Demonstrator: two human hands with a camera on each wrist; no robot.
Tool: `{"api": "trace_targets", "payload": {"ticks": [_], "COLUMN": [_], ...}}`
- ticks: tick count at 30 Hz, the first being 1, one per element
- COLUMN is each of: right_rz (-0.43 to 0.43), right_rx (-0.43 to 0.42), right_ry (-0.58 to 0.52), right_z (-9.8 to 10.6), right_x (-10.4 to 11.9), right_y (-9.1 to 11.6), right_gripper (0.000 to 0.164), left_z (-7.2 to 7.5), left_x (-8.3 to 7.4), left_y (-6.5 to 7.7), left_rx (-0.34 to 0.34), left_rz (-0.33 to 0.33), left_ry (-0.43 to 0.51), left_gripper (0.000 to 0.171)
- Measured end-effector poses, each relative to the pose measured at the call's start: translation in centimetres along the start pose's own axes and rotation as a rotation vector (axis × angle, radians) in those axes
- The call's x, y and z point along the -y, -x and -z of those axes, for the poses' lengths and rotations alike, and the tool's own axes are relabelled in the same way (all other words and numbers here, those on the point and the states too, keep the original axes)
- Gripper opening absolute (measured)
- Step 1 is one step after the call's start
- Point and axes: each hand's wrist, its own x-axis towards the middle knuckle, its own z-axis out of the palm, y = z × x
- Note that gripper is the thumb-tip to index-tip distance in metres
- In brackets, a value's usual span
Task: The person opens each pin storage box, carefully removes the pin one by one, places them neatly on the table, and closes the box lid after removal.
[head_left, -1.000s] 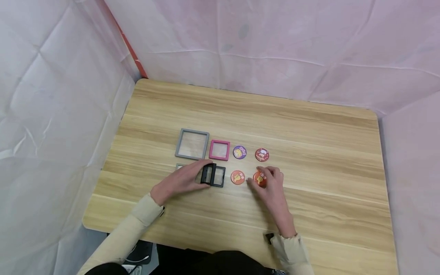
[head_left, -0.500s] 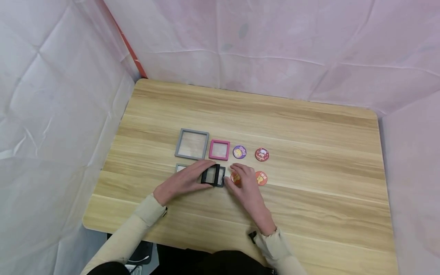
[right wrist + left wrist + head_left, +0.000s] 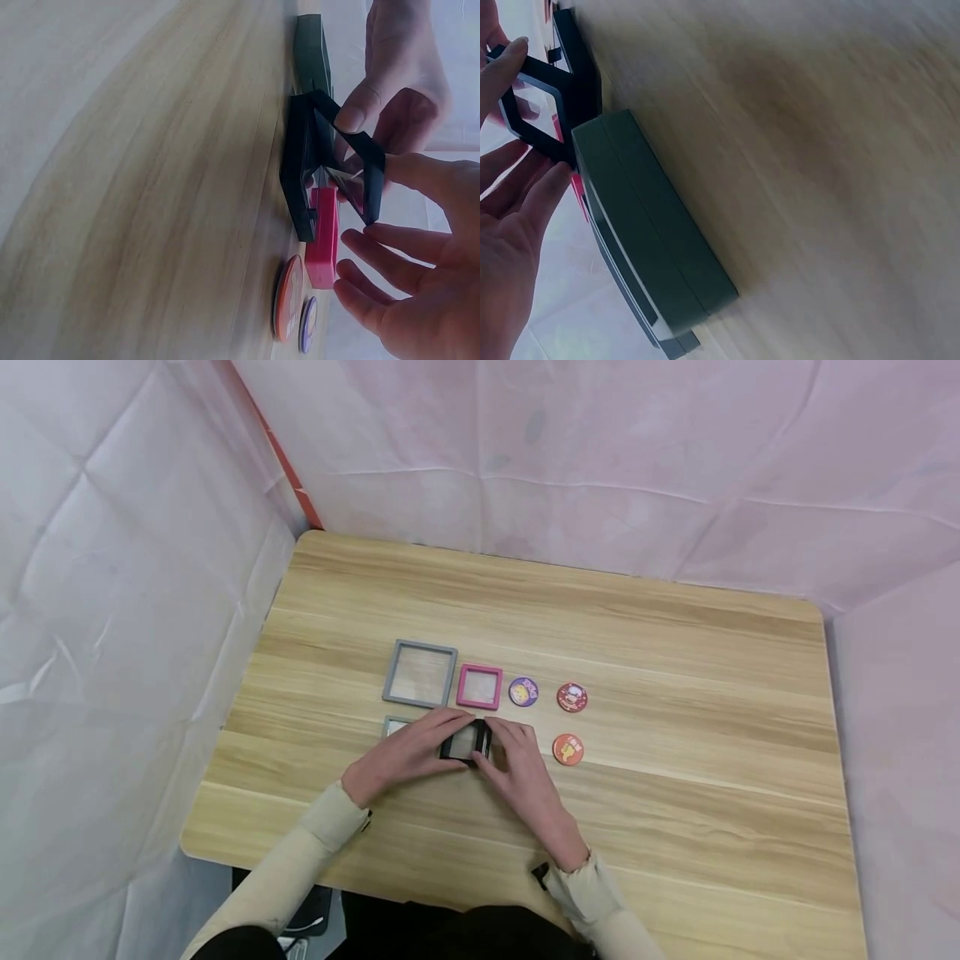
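Observation:
A black hinged display frame [image 3: 463,742] is partly raised above the table, its two halves spread at an angle in the right wrist view. My left hand [image 3: 408,750] pinches the raised half between thumb and fingers. From the other side my right hand [image 3: 522,774] grips the same half, thumb and fingertip at its edge in the right wrist view. Beneath my right hand lies an orange badge [image 3: 288,298], hidden in the head view. Beside the black frame is a pink frame [image 3: 480,686]. A grey-green frame [image 3: 649,225] sits mostly covered by my left hand in the head view.
Behind the hands lie a large grey frame [image 3: 421,674], a purple badge [image 3: 523,692] and a red badge [image 3: 572,697]. Another orange badge [image 3: 567,749] is to the right of my right hand. Cloth walls enclose the wooden table [image 3: 675,827] at its back and sides.
My right hand has moved left, from the right orange badge over the left one to the black frame, and now grips it. My left hand has swung the raised half slightly rightward.

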Motion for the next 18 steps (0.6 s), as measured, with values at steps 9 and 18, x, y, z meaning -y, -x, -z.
{"api": "trace_targets", "payload": {"ticks": [9, 18], "right_rz": [-0.008, 0.012], "right_rx": [0.006, 0.0], "right_ry": [0.099, 0.172], "right_z": [0.0, -0.4], "right_x": [-0.8, -1.1], "right_y": [-0.2, -0.1], "right_gripper": [0.051, 0.051], "left_z": [-0.2, -0.7], "left_x": [-1.0, -1.8], "left_y": [-0.9, -1.2], "left_rx": [0.069, 0.107], "left_rz": [0.047, 0.085], "left_ry": [-0.112, -0.216], "left_gripper": [0.071, 0.069]}}
